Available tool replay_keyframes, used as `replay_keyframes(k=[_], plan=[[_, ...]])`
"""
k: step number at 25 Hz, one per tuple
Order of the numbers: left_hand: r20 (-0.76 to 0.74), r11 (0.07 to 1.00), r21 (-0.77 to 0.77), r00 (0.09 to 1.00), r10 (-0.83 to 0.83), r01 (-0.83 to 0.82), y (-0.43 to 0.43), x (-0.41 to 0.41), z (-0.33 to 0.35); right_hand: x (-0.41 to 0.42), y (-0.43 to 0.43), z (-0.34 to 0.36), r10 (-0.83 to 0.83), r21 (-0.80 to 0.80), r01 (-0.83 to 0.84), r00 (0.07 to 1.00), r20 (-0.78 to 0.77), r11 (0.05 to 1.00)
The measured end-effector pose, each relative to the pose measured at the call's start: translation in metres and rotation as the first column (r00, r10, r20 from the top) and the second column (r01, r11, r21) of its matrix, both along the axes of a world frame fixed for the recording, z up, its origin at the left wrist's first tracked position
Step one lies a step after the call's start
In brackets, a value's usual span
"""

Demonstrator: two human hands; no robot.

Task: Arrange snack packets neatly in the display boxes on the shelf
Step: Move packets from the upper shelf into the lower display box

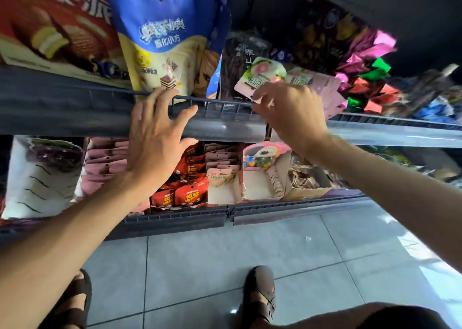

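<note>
Head-worn and wide-angle, looking forward and steeply down; close to the upper shelf (62, 111), at arm's reach, with lower shelf (287, 211) and tiled floor (225, 253) beneath.

The right hand (287, 111) hides part of the pink packets (261, 78). The left hand (155, 138) covers some red packets (191, 196). The red box (50, 23) is cut off at the top. The shiny wrappers (375, 46) look blurry.

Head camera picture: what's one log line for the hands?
left hand: open, at shelf rail | right hand: pinches pink packet | red packets: in display box below
</note>
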State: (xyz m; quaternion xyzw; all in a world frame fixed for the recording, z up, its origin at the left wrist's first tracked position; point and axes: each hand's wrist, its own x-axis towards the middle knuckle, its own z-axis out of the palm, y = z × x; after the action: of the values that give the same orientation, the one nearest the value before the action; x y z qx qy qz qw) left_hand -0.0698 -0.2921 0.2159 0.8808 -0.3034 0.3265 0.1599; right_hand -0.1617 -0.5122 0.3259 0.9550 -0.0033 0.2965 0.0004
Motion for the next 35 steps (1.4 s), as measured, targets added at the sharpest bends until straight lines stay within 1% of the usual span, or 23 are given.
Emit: replay_keyframes(k=[1, 3, 5, 7, 10, 13, 15, 17, 20, 21, 23, 28, 30, 31, 32, 33, 34, 35], plan=[[-0.003, 1.0, -0.001, 1.0, -0.002, 0.002, 0.0, 0.0, 0.001, 0.015, -0.002, 0.015, -0.053, -0.015, 0.053, 0.998, -0.016, 0.999], [0.006, 1.0, 0.004, 1.0, -0.011, 0.011, 0.0, 0.001, 0.0, 0.046, -0.005, 0.026, -0.177, -0.106, 0.164, 0.976, -0.127, 0.981], [0.031, 1.0, 0.011, 0.999, -0.018, 0.018, 0.002, 0.002, -0.001, 0.07, -0.002, 0.022, -0.276, -0.205, 0.224, 0.922, -0.271, 0.953], [0.048, 1.0, 0.019, 0.999, -0.02, 0.019, 0.003, 0.005, -0.002, 0.084, 0.0, 0.014, -0.339, -0.25, 0.261, 0.872, -0.353, 0.933], [0.049, 0.999, 0.032, 0.999, -0.014, 0.013, 0.004, 0.005, -0.002, 0.093, -0.001, 0.012, -0.356, -0.25, 0.275, 0.852, -0.384, 0.928], [0.034, 0.999, 0.039, 0.999, -0.006, 0.005, 0.003, 0.003, -0.001, 0.095, -0.003, 0.016, -0.322, -0.237, 0.24, 0.85, -0.417, 0.941], [0.023, 0.999, 0.041, 1.0, -0.002, 0.001, 0.004, 0.002, 0.0, 0.092, -0.003, 0.017, -0.304, -0.253, 0.212, 0.857, -0.416, 0.944], [0.018, 0.999, 0.047, 1.0, -0.004, 0.003, 0.004, 0.002, 0.001, 0.087, -0.002, 0.016, -0.307, -0.333, 0.184, 0.879, -0.365, 0.925], [0.014, 0.998, 0.055, 1.0, 0.001, -0.002, 0.004, 0.001, 0.001, 0.077, -0.001, 0.016, -0.295, -0.542, 0.117, 0.921, -0.255, 0.832], [0.011, 0.998, 0.059, 1.0, -0.001, 0.0, 0.004, 0.001, 0.002, 0.073, -0.002, 0.021, -0.278, -0.583, 0.106, 0.936, -0.215, 0.806], [0.009, 0.998, 0.061, 1.0, -0.006, 0.005, 0.004, 0.001, 0.003, 0.064, 0.0, 0.04, -0.225, -0.583, 0.092, 0.961, -0.16, 0.807], [0.013, 0.999, 0.053, 1.0, -0.004, 0.004, 0.004, -0.001, 0.003, 0.033, 0.023, 0.078, -0.183, -0.454, 0.144, 0.982, -0.043, 0.879], [0.015, 0.999, 0.051, 1.0, -0.004, 0.003, 0.004, -0.001, 0.004, 0.014, 0.033, 0.081, -0.137, -0.3, 0.128, 0.991, -0.009, 0.945], [0.015, 0.999, 0.053, 1.0, -0.002, 0.002, 0.004, -0.001, 0.004, 0.004, 0.037, 0.081, -0.1, -0.203, 0.092, 0.995, -0.025, 0.975], [0.013, 0.998, 0.055, 1.0, -0.001, 0.0, 0.004, -0.002, 0.004, -0.007, 0.039, 0.08, -0.061, -0.083, 0.055, 0.995, -0.076, 0.995], [0.008, 0.998, 0.057, 1.0, 0.001, -0.002, 0.003, -0.002, 0.004, -0.017, 0.039, 0.076, -0.028, 0.073, 0.041, 0.985, -0.17, 0.996], [0.0, 0.998, 0.06, 1.0, 0.006, -0.006, 0.002, -0.002, 0.004, -0.026, 0.039, 0.071, 0.014, 0.241, 0.063, 0.953, -0.303, 0.968], [-0.007, 0.998, 0.062, 1.0, 0.013, -0.012, 0.002, -0.002, 0.004, -0.035, 0.036, 0.063, 0.081, 0.382, 0.106, 0.893, -0.442, 0.918]])
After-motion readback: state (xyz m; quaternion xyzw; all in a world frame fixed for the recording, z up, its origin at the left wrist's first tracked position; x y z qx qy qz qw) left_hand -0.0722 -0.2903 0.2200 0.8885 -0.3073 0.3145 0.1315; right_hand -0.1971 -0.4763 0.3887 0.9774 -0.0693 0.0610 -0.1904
